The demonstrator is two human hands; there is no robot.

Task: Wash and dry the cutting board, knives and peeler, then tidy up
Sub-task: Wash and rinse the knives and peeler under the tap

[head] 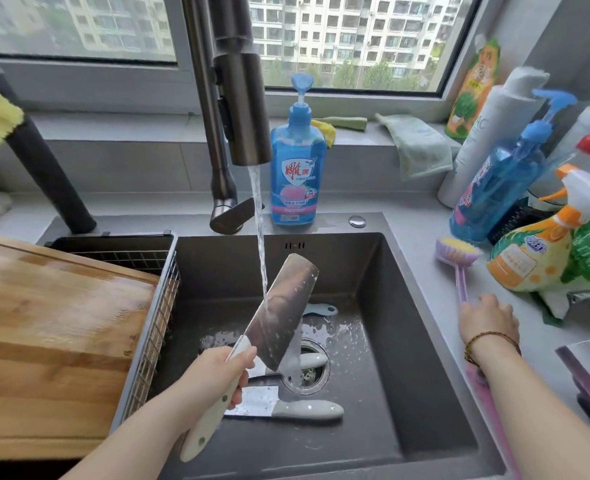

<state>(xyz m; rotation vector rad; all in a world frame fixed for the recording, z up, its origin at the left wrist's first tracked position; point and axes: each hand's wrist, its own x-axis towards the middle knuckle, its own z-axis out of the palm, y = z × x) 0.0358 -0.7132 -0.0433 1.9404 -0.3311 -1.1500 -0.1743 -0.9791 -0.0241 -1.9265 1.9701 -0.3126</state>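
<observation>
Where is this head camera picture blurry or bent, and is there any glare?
Head view: daylight from the window; wide-angle bending curves the faucet and bottles at the right edge; the cutting board looks smeared, the cleaver in the left hand sharper; wet sheen on the sink floor.

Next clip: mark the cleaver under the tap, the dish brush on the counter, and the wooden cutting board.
cleaver (279,306), head view, middle of the blade under the water stream
dish brush (458,252), head view, bristle head on the counter
cutting board (51,334), head view, wet top face
</observation>
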